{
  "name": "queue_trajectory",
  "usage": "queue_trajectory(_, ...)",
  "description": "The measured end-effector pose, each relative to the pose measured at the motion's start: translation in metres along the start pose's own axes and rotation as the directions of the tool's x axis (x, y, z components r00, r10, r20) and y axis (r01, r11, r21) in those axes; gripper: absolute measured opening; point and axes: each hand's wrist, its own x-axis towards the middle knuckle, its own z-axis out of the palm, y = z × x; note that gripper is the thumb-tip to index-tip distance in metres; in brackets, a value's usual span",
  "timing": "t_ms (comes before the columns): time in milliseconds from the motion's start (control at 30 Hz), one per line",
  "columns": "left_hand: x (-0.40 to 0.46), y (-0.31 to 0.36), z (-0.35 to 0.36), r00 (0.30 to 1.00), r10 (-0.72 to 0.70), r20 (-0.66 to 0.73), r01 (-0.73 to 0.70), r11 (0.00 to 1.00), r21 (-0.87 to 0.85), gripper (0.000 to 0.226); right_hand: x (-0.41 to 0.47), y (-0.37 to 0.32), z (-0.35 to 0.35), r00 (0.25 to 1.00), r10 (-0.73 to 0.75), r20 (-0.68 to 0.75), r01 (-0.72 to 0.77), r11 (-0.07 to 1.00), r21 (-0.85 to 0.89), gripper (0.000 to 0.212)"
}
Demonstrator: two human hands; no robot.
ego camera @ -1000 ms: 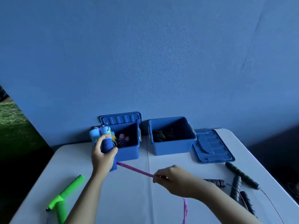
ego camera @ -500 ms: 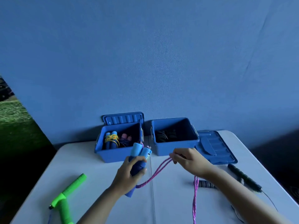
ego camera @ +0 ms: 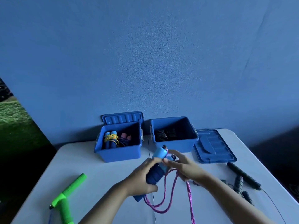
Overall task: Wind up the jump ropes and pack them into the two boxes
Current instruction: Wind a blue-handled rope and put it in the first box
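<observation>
The left hand (ego camera: pixel 142 180) is gripping the pair of blue handles (ego camera: pixel 157 167) of a jump rope, fingers curled round them, above the tabletop (ego camera: pixel 97 183) just in front of the two boxes. The right hand (ego camera: pixel 182 167) is pinching the pink cord (ego camera: pixel 168 196) beside the handle tops, apparently laying on a turn. The handles' long axis is running from about 7 o'clock up to 1 o'clock, pale caps pointing toward the right box (ego camera: pixel 174 143).

The cord is hanging in slack loops below the hands and trailing off toward 6 o'clock. The risk, as I judge it, is that slack turns slip off the handle ends, or the trailing length snags the black rope (ego camera: pixel 242 178) lying at 3 o'clock. The left box (ego camera: pixel 118 151) is already holding wound ropes; a green rope (ego camera: pixel 68 194) is waiting at 8 o'clock.
</observation>
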Motion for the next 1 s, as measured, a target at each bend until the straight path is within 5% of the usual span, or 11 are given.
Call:
queue_trajectory(367, 0.001, 0.012, -0.003, 0.98, -0.125, 0.153, 0.111, 0.989, 0.101, 0.072, -0.008, 0.002, 0.008, 0.998, -0.055, 0.003, 0.055, 0.998, 0.028, 0.032)
queue_trajectory(733, -0.004, -0.004, 0.008, 0.998, -0.003, 0.057, 0.019, 0.956, -0.292, 0.064, -0.001, 0.015, 0.002, 0.999, -0.052, -0.006, 0.052, 0.998, 0.043, 0.036)
queue_trajectory(867, -0.001, -0.009, 0.01, 0.999, 0.027, 0.026, -0.021, 0.974, -0.226, 0.045, 0.004, 0.018, 0.004, 1.0, -0.024, -0.013, 0.025, 0.997, 0.075, 0.028)
queue_trajectory(1000, 0.003, -0.018, 0.002, 0.996, -0.01, -0.085, -0.008, 0.978, -0.207, 0.04, 0.003, 0.02, 0.006, 0.999, 0.021, -0.042, -0.02, 1.0, 0.017, 0.043)
